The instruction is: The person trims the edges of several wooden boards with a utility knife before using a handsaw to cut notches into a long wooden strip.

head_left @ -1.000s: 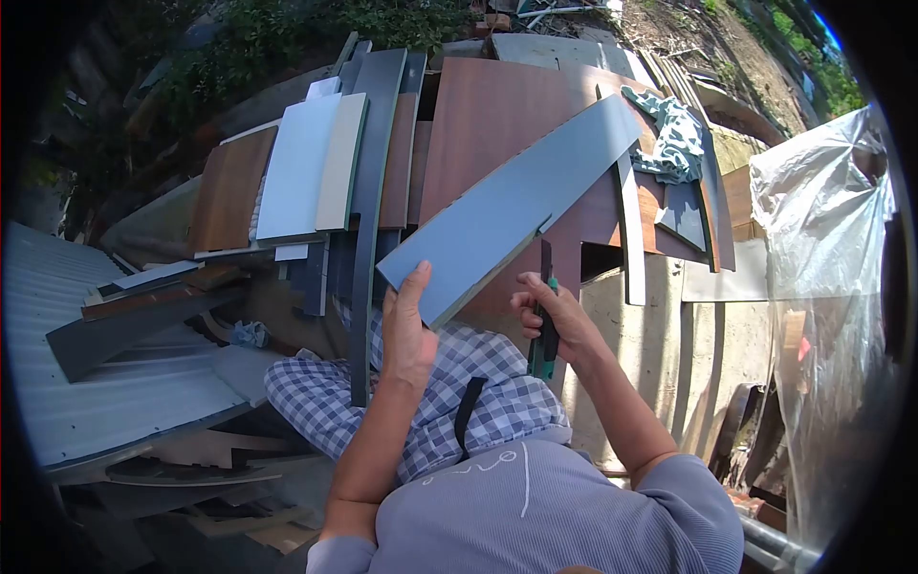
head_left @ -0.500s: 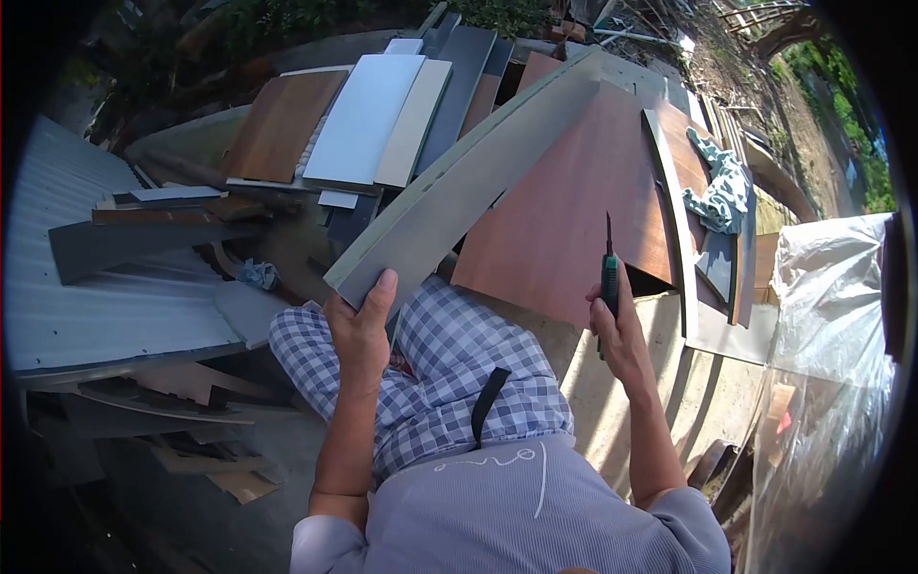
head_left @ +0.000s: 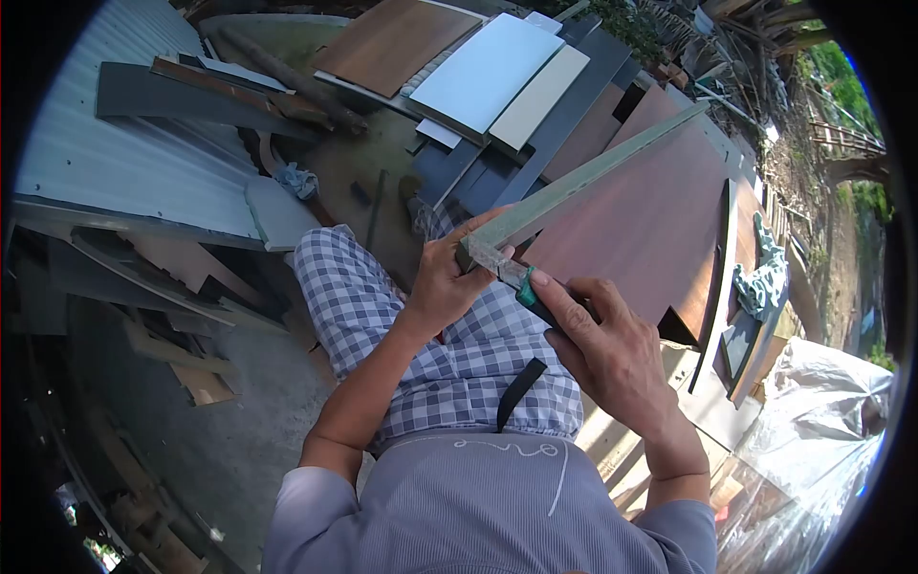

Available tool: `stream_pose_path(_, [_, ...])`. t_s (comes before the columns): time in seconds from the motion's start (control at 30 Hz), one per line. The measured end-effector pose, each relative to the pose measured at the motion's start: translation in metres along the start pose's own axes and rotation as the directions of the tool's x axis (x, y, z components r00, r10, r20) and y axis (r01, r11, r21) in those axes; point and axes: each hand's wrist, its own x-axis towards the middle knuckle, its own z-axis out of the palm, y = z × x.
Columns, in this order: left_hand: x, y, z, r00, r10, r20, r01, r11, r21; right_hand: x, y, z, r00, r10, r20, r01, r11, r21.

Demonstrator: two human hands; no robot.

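Note:
My left hand [head_left: 442,289] is closed round the near end of a long narrow board [head_left: 598,174], which is turned up on its edge and slants away to the upper right. My right hand [head_left: 612,342] grips a green-and-black utility knife [head_left: 526,290], thumb laid along its handle. The knife's wide blade lies at the board's near end, right by the left fingertips. Beneath the far part of the board is a large reddish-brown panel [head_left: 636,215].
White [head_left: 488,72], brown [head_left: 397,43] and dark grey panels are stacked ahead. A corrugated metal sheet [head_left: 124,143] with offcuts lies left. A crumpled cloth [head_left: 762,273] hangs over boards at right, above clear plastic sheeting [head_left: 813,411]. Checked trousers cover my legs [head_left: 349,297].
The knife has come left from beside the panel to the board's near end. The board has been turned from its flat face onto its edge, and the view has shifted.

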Motion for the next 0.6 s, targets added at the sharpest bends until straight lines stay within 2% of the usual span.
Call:
stream_pose_path(0.03, [0.000,0.002,0.001,1.000,0.000,0.012,-0.001,1.000,0.005,0.000,-0.001,0.002,0.999,-0.033,0.005,0.033,0.999,-0.002])
stream_pose_path(0.17, [0.000,0.001,0.001,0.999,0.025,0.030,-0.025,1.000,-0.007,-0.001,0.000,0.010,0.998,0.019,0.067,-0.019,1.000,0.011])
stream_pose_path(0.27, [-0.002,-0.002,0.000,0.999,-0.014,0.044,0.012,0.999,0.033,0.002,0.004,0.011,0.999,-0.040,0.025,0.040,0.999,-0.013])
stream_pose_path(0.5, [-0.004,-0.003,-0.003,0.995,0.029,0.094,-0.035,0.997,0.066,0.001,0.015,0.003,0.998,-0.054,0.036,0.056,0.996,-0.070])
stream_pose_path(0.57, [-0.009,-0.001,-0.003,0.981,-0.177,0.083,0.174,0.984,0.045,0.001,0.026,-0.002,0.998,0.056,0.025,-0.052,0.987,-0.149])
stream_pose_path(0.6, [-0.009,-0.001,-0.002,0.980,-0.172,0.096,0.168,0.985,0.043,0.002,0.031,-0.005,0.994,0.107,0.019,-0.104,0.985,-0.139])
